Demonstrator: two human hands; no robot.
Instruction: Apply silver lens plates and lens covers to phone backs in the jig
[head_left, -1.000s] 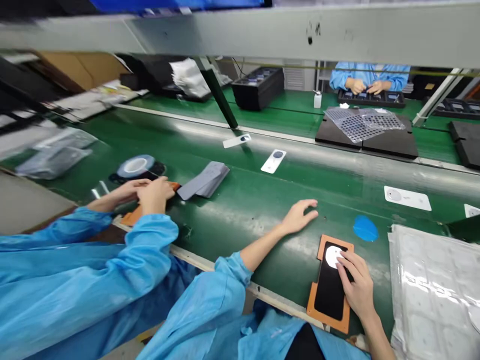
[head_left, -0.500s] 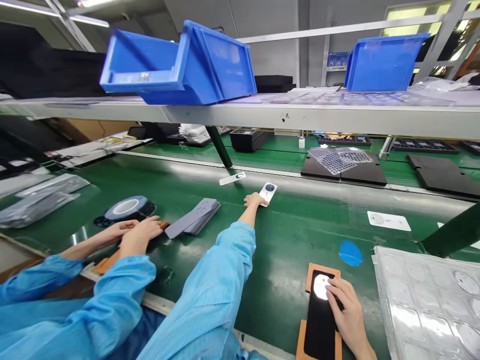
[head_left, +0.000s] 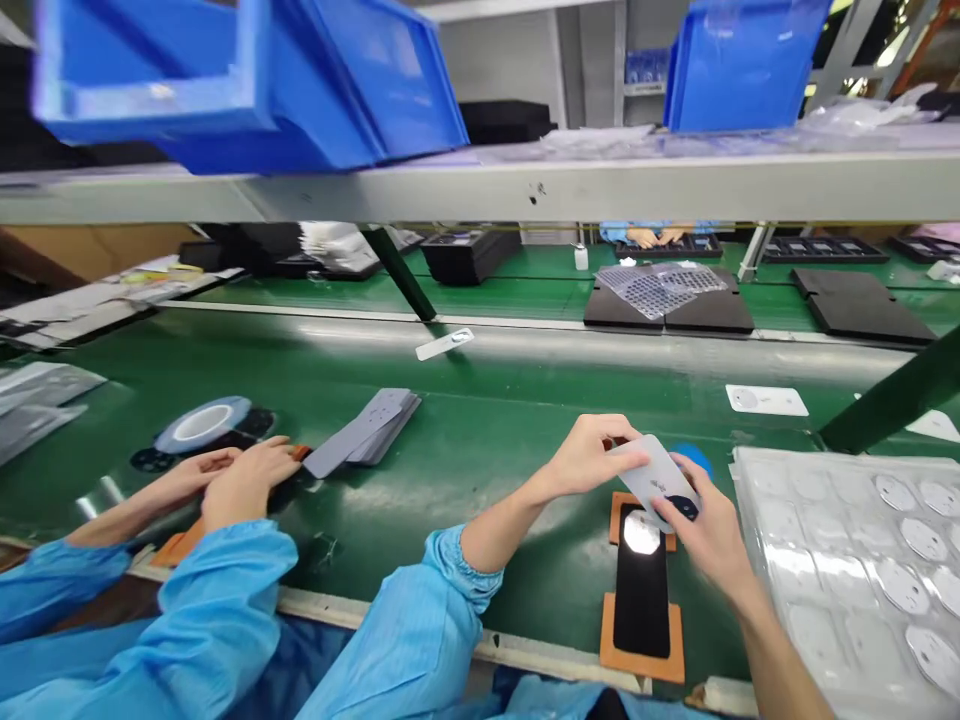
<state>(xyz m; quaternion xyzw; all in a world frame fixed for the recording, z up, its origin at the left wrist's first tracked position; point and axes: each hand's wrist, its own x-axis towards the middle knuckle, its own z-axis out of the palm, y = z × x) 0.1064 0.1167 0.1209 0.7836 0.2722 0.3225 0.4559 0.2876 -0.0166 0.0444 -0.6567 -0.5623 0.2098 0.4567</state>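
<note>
In the head view, my left hand (head_left: 596,458) grips one end of a thin pale phone-back panel (head_left: 651,472) with rounded corners and a dark round camera area. My right hand (head_left: 709,520) pinches its other end. The panel is tilted above the far end of an orange fixture (head_left: 643,662). On that fixture lies a black phone-shaped plate (head_left: 642,605), with a shiny white round piece (head_left: 643,532) near its far end. A blue round patch (head_left: 691,460) on the green bench is partly hidden behind my right hand.
A co-worker's hands (head_left: 244,480) work at the left beside a stack of grey panels (head_left: 364,435) and a tape roll (head_left: 201,425). A clear tray of round pieces (head_left: 847,560) lies right. White pieces (head_left: 445,344) lie farther back. A shelf (head_left: 480,190) with blue bins (head_left: 360,90) crosses above.
My left hand has brought the phone-back panel from the far middle of the bench to above the fixture. My right hand has left the round piece and now grips the panel too.
</note>
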